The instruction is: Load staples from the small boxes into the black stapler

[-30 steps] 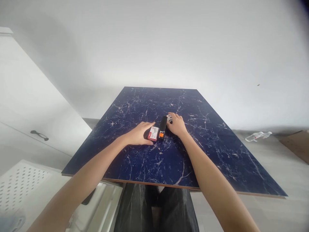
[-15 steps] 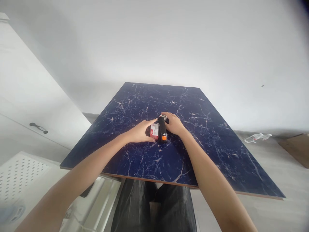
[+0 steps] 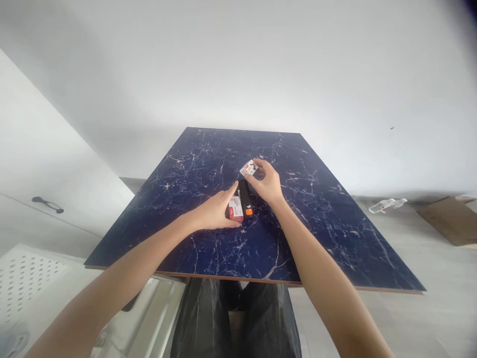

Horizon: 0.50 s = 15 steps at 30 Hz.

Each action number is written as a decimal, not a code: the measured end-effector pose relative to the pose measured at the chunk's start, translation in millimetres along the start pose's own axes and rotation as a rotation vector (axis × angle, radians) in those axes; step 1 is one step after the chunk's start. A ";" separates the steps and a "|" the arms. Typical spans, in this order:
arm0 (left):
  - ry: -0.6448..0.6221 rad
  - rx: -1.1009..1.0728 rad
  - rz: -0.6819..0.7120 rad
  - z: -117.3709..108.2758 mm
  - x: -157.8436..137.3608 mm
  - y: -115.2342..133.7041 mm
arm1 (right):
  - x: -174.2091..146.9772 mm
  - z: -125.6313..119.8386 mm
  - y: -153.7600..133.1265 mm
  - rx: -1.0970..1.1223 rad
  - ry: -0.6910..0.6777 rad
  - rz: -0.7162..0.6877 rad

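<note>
My left hand (image 3: 214, 210) is closed around a red-and-white box (image 3: 236, 208), its thumb at the near end and its fingers at the far end. Against the right side of that box lies a black stapler (image 3: 245, 196) with an orange patch at its near end. My right hand (image 3: 267, 183) pinches a small white box (image 3: 249, 168) with red and black print, just beyond the stapler's far end. Its fingertips are partly hidden behind the small box.
The blue marble-patterned table (image 3: 223, 248) spreads around my hands, against a white wall. On the floor to the right lie a plastic bottle (image 3: 383, 205) and a cardboard box (image 3: 449, 220). A white cabinet with a dark handle (image 3: 47, 204) stands at the left.
My right hand has moved away from the stapler's far end with the small white box, now tilted and in plain view. My left hand stays around the red-and-white box. The camera view has shifted slightly.
</note>
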State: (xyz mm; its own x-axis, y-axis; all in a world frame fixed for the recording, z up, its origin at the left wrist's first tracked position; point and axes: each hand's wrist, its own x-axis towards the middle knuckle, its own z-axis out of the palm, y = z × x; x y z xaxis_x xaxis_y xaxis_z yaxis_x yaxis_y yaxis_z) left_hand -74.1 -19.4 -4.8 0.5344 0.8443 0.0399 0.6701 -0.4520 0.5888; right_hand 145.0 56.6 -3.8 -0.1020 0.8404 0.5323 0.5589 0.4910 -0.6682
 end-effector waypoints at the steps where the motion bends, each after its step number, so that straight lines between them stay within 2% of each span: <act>1: 0.017 -0.001 0.000 1.3 0.0 2.1 | -0.6 -0.3 -4.0 0.009 -0.004 0.001; 3: 0.039 0.004 0.025 -0.3 0.0 5.1 | -2.2 -1.7 -12.8 0.021 -0.017 -0.001; 6: 0.079 -0.008 0.059 -14.8 0.2 3.1 | -5.2 -4.2 -25.2 0.040 -0.043 -0.064; 8: 0.189 -0.055 0.030 -28.4 0.9 -3.8 | -7.2 -4.4 -31.0 0.029 -0.090 -0.114; 10: 0.365 -0.094 -0.019 -39.0 2.7 -12.7 | -8.8 -3.0 -34.0 0.011 -0.193 -0.165; 12: 0.472 -0.110 -0.057 -42.8 5.6 -20.3 | -9.6 -0.7 -34.2 0.018 -0.304 -0.217; 13: 0.470 -0.112 -0.072 -41.7 7.2 -22.9 | -9.7 0.3 -33.3 0.037 -0.337 -0.231; 15: 0.379 -0.113 -0.099 -35.1 10.3 -25.4 | -8.9 1.6 -30.2 0.092 -0.334 -0.206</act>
State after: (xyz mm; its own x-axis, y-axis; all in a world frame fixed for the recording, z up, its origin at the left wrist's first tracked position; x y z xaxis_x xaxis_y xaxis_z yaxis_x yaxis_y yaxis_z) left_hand -103.7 10.8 9.0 0.2286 0.9379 0.2609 0.6368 -0.3468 0.6886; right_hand 127.7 34.7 10.8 -0.4748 0.7429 0.4719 0.4243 0.6630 -0.6168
